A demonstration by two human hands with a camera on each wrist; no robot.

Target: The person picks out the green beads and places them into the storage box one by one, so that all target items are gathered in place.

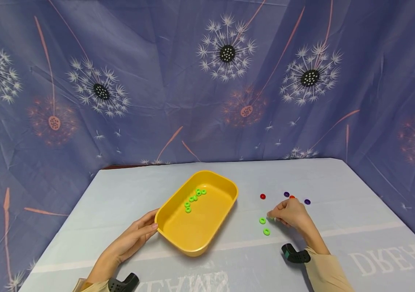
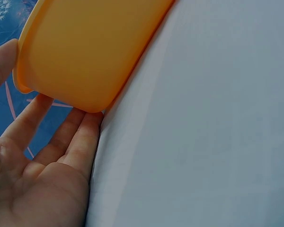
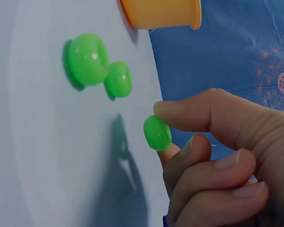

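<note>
My left hand (image 1: 134, 237) holds the near left corner of a yellow plastic tray (image 1: 211, 225), its thumb at the rim and its fingers (image 2: 83, 142) against the outer wall. Several small green ring-shaped beads (image 1: 188, 210) lie inside the tray, along its left part. To the right of the tray, my right hand (image 1: 291, 213) pinches one green ring bead (image 3: 157, 133) between thumb and forefinger, just above the table; its other fingers are curled. Two more green ring beads, one nearer (image 1: 266, 231) and one farther (image 1: 262, 220), lie on the table beside that hand.
Beyond the right hand lie a red bead (image 1: 263, 196), two purple beads (image 1: 286, 194) and an orange-red bead (image 1: 292, 197) partly hidden by the fingers. A pale cloth with lettering covers the table (image 1: 127, 190). A blue dandelion-print curtain (image 1: 178, 81) hangs behind.
</note>
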